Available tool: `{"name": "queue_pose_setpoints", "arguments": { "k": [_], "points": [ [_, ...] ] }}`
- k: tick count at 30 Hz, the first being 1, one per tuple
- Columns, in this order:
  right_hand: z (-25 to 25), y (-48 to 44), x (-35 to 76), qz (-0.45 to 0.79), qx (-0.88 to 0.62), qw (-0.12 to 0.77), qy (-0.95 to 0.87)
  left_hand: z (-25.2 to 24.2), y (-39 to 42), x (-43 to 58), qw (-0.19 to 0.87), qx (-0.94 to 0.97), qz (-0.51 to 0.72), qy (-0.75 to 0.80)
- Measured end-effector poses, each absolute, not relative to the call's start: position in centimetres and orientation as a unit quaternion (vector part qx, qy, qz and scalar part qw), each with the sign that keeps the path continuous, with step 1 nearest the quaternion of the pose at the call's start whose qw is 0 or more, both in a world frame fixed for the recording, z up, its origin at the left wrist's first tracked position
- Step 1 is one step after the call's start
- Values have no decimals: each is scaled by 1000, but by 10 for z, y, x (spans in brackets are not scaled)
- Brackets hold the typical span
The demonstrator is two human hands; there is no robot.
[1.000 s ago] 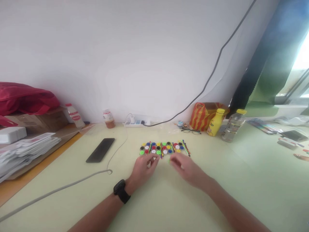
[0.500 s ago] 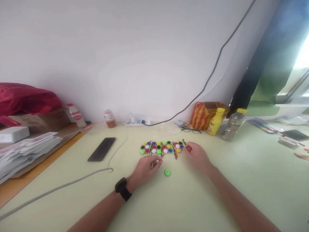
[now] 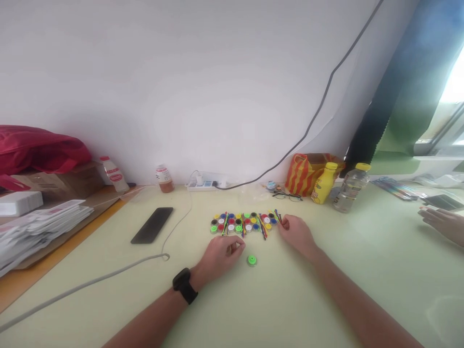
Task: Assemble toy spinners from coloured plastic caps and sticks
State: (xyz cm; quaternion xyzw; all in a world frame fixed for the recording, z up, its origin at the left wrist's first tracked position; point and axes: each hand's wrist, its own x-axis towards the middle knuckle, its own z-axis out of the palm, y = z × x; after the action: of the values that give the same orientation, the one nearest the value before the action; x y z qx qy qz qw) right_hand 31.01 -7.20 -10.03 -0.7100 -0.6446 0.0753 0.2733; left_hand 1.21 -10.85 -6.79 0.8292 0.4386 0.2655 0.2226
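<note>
Small round pieces (image 3: 253, 221) with red, blue, yellow, white, black and green tops lie in rows on the table. Thin coloured sticks (image 3: 262, 228) lie in slanted bundles between groups of them. My right hand (image 3: 296, 234) is closed in a pinch at the right end of the rows, its fingertips against the end bundle; what they grip is too small to tell. Just in front of the rows rests my left hand (image 3: 221, 253), thumb and forefinger pressed together, contents hidden. A single green-topped round piece (image 3: 252, 260) sits apart, right of the left fingertips.
A phone (image 3: 152, 225) and a grey cable (image 3: 108, 275) lie to the left. Along the wall stand a brown-filled bottle (image 3: 165, 180), a power strip (image 3: 201, 184), a striped bag (image 3: 302, 175), a yellow bottle (image 3: 324, 184) and a clear bottle (image 3: 351, 188). Another person's hand (image 3: 444, 224) is at far right.
My right hand has shifted slightly right and down by the end bundle of sticks. My left hand has barely moved. Another person's hand has come into view at far right.
</note>
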Motion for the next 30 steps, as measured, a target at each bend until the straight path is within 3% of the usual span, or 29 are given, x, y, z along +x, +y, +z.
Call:
{"name": "queue_pose_setpoints", "arguments": {
  "k": [22,27,30],
  "points": [
    [-99,-68,315,147,-721,330,-592,-70,-107,11,234,835,248,432],
    [-94,-68,320,159,-694,407,-573,-71,-107,11,218,832,263,436],
    [-83,-72,319,234,-636,470,-565,-71,-106,11,202,819,304,444]
  ]
}}
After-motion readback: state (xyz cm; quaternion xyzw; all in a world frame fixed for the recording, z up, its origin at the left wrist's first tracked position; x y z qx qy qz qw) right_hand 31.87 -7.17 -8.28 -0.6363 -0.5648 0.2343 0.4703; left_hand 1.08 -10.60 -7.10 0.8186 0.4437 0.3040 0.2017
